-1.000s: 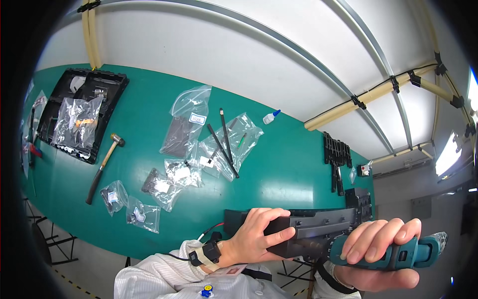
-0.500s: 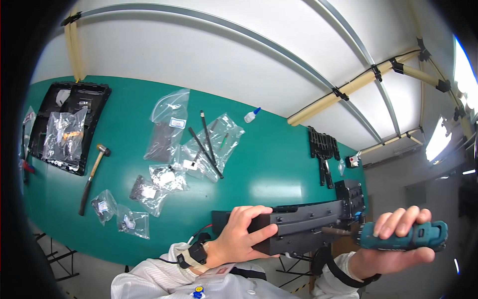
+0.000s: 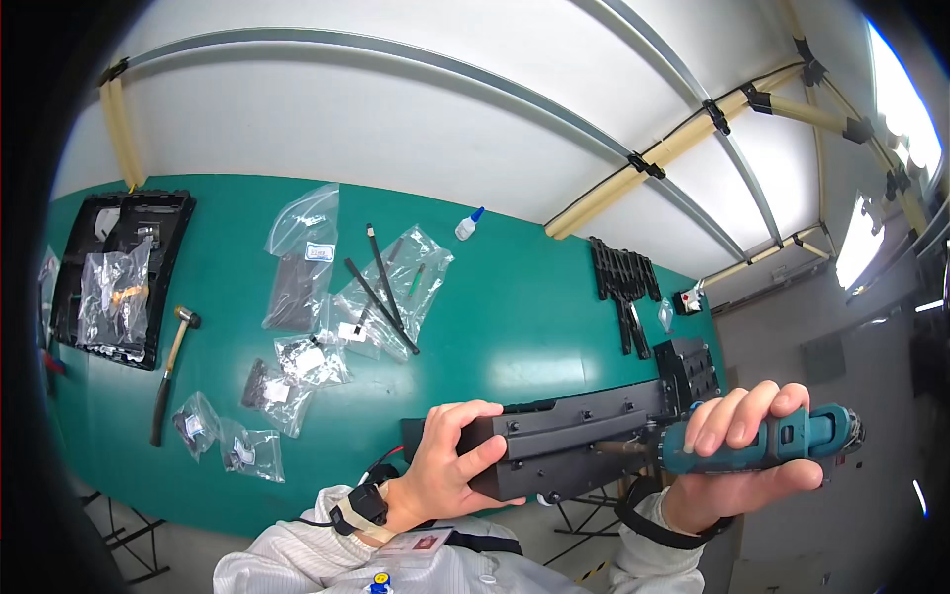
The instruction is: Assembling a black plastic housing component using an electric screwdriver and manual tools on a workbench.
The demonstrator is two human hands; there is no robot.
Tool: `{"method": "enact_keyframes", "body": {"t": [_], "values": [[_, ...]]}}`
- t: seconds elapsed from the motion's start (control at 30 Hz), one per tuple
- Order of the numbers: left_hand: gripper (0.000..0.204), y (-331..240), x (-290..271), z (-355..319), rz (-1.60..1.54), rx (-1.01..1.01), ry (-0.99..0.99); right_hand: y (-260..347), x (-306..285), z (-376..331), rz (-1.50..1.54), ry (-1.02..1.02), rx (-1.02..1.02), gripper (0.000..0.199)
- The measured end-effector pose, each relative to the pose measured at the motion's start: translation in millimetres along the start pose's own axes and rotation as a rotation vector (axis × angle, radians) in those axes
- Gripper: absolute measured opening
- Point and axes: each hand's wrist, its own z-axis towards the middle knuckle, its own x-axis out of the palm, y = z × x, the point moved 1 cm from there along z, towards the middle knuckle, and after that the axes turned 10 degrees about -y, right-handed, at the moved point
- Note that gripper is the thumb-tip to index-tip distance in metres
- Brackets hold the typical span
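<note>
A long black metal housing point(image 3: 564, 457) with screws along its side lies at the table's near edge, partly overhanging it. My left hand point(image 3: 435, 465) grips the housing's left end, fingers over the top and side. In my right hand point(image 3: 727, 426) is a teal cordless screwdriver point(image 3: 683, 452), held level. Its bit points left along the housing's side, close to the lower screws; whether the tip touches one I cannot tell. A black bracket-like block point(image 3: 688, 371) with screws stands at the housing's right end.
Clear bags of parts point(image 3: 302, 287) and two black rods point(image 3: 381, 297) lie on the green table point(image 3: 505, 317). Beyond are a glue bottle point(image 3: 465, 226) and black slotted pieces point(image 3: 623, 277). A hammer point(image 3: 173, 366) and an open black case point(image 3: 163, 257) are at left.
The screwdriver and my right hand have shifted left and slightly up in the picture, with the bit farther along the housing's side. My left hand keeps its hold. The whole view has turned slightly.
</note>
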Motion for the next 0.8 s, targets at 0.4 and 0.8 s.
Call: {"method": "enact_keyframes", "body": {"t": [0.4, 0.8], "values": [[0.105, 0, 0, 2, -0.024, -0.010, -0.024, 0, 10, -3, 0.001, 0.010, -0.026, 0.074], [0.108, 0, 0, 0, -0.022, -0.017, -0.011, -6, 14, -3, -0.058, 0.057, -0.035, 0.066]]}}
